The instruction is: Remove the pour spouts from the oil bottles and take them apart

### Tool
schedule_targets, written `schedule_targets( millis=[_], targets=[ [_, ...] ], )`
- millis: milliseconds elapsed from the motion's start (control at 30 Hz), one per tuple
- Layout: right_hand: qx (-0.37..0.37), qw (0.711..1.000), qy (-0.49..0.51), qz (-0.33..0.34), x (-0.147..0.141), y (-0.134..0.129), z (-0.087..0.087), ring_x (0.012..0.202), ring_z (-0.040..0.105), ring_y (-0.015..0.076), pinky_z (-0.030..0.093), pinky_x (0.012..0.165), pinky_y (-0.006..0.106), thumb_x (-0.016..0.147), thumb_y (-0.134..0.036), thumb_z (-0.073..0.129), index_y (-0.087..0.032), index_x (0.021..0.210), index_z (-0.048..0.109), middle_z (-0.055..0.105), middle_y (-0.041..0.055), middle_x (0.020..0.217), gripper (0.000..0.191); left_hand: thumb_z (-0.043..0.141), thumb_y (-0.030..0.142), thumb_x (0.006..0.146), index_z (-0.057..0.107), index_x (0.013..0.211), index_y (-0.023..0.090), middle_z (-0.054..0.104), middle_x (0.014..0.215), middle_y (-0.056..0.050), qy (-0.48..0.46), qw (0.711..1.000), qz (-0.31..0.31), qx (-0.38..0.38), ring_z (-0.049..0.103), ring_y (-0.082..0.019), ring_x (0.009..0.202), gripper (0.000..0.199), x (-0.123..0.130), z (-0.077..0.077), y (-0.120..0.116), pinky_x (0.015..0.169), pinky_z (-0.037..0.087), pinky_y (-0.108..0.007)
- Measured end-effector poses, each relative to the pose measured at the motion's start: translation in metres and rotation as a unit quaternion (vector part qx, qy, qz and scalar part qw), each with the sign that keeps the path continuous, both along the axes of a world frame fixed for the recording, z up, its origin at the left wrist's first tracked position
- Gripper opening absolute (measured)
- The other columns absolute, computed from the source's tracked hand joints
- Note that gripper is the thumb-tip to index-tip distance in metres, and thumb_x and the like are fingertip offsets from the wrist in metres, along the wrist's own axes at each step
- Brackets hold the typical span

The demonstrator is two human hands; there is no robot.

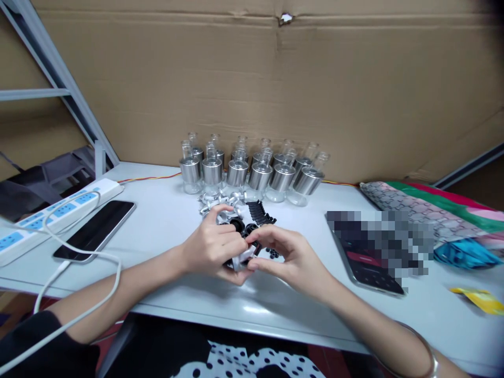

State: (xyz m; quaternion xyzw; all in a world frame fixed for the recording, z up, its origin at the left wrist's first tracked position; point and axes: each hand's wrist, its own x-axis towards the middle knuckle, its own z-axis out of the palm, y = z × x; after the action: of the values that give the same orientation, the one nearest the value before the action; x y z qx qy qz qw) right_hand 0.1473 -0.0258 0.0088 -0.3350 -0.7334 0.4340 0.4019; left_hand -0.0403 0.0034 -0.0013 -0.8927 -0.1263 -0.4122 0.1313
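Close to the table's front edge, my left hand (217, 245) is closed around a small silver and black part (241, 260), whose exact kind I cannot make out. The thumb and fingertips of my right hand (290, 257) pinch the same part from the other side. My fingers hide much of it. Just beyond my hands lie a pile of shiny silver pieces (220, 200) and a row of thin black pieces (258, 212). Small black rings (272, 253) are scattered near my right fingertips. Behind them stand several glass bottles with metal sleeves (238, 172), in two rows.
At left are a white power strip (63, 211) and a phone (96, 231) with a white cable crossing over my left forearm. A second phone (364, 262), partly blurred, lies right, near patterned cloth (425, 205), blue plastic (466, 254) and a yellow packet (478, 300). Cardboard (252, 79) closes the back.
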Motion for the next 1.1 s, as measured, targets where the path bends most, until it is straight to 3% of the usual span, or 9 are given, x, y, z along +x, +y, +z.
schedule_targets(
  millis=[167, 267, 367, 500, 667, 967, 1100],
  targets=[
    [-0.002, 1.0, 0.01, 0.017, 0.001, -0.003, 0.003, 0.075, 0.059, 0.0139, 0.05, 0.07, 0.029, 0.079, -0.024, 0.065, -0.02, 0.098, 0.065, 0.066, 0.0028, 0.083, 0.019, 0.048, 0.022, 0.071, 0.047, 0.071, 0.02, 0.057, 0.051, 0.009, -0.002, 1.0, -0.001, -0.009, 0.046, -0.008, 0.042, 0.002, -0.003, 0.005, -0.001, 0.093, 0.037, -0.043],
    [-0.028, 0.999, 0.016, 0.004, 0.002, -0.003, 0.003, 0.068, 0.057, 0.0129, 0.048, 0.064, 0.028, 0.079, -0.024, 0.066, -0.021, 0.1, 0.066, 0.065, 0.0006, 0.075, 0.021, 0.046, 0.021, 0.071, 0.047, 0.071, 0.021, 0.056, 0.049, 0.009, -0.001, 1.0, 0.004, -0.007, 0.046, -0.009, 0.041, 0.001, -0.005, 0.007, 0.0, 0.092, 0.038, -0.042],
    [-0.048, 0.998, 0.02, 0.022, 0.002, -0.001, 0.004, 0.073, 0.06, 0.0137, 0.049, 0.068, 0.028, 0.077, -0.022, 0.068, -0.022, 0.101, 0.067, 0.066, 0.001, 0.081, 0.025, 0.045, 0.021, 0.072, 0.047, 0.073, 0.021, 0.057, 0.051, 0.009, 0.002, 1.0, -0.005, -0.011, 0.047, -0.009, 0.042, 0.002, -0.005, 0.007, 0.001, 0.093, 0.037, -0.042],
    [-0.031, 0.999, 0.037, 0.025, 0.004, 0.001, 0.005, 0.077, 0.061, 0.0143, 0.048, 0.071, 0.029, 0.072, -0.021, 0.073, -0.022, 0.091, 0.069, 0.067, 0.0012, 0.084, 0.019, 0.045, 0.026, 0.077, 0.047, 0.078, 0.021, 0.058, 0.053, 0.009, 0.008, 1.0, 0.002, -0.007, 0.05, -0.009, 0.044, 0.006, -0.005, 0.004, 0.003, 0.092, 0.036, -0.042],
    [-0.014, 0.995, 0.092, -0.021, 0.005, 0.003, 0.003, 0.072, 0.06, 0.0143, 0.047, 0.069, 0.029, 0.062, -0.026, 0.082, -0.02, 0.069, 0.062, 0.066, -0.0001, 0.074, 0.022, 0.048, 0.05, 0.079, 0.048, 0.095, 0.018, 0.067, 0.068, 0.002, -0.02, 0.998, 0.058, -0.013, 0.059, -0.013, 0.051, 0.036, -0.006, 0.0, 0.009, 0.087, 0.034, -0.042],
    [-0.038, 0.994, 0.096, -0.021, 0.005, 0.003, 0.002, 0.072, 0.059, 0.0137, 0.048, 0.068, 0.028, 0.061, -0.025, 0.082, -0.021, 0.078, 0.061, 0.063, -0.0005, 0.077, 0.027, 0.041, 0.03, 0.083, 0.049, 0.094, 0.017, 0.064, 0.066, 0.002, 0.001, 0.996, 0.076, -0.049, 0.057, -0.013, 0.052, 0.019, -0.007, 0.003, 0.008, 0.088, 0.033, -0.042],
    [-0.047, 0.99, 0.127, -0.034, 0.006, 0.006, 0.005, 0.069, 0.058, 0.0129, 0.047, 0.062, 0.027, 0.062, -0.029, 0.081, -0.02, 0.072, 0.058, 0.061, -0.0009, 0.073, 0.026, 0.04, 0.04, 0.088, 0.047, 0.106, 0.02, 0.068, 0.084, -0.002, 0.027, 0.994, 0.056, -0.095, 0.062, -0.017, 0.071, 0.028, -0.011, 0.002, 0.012, 0.095, 0.03, -0.046]
  ],
)
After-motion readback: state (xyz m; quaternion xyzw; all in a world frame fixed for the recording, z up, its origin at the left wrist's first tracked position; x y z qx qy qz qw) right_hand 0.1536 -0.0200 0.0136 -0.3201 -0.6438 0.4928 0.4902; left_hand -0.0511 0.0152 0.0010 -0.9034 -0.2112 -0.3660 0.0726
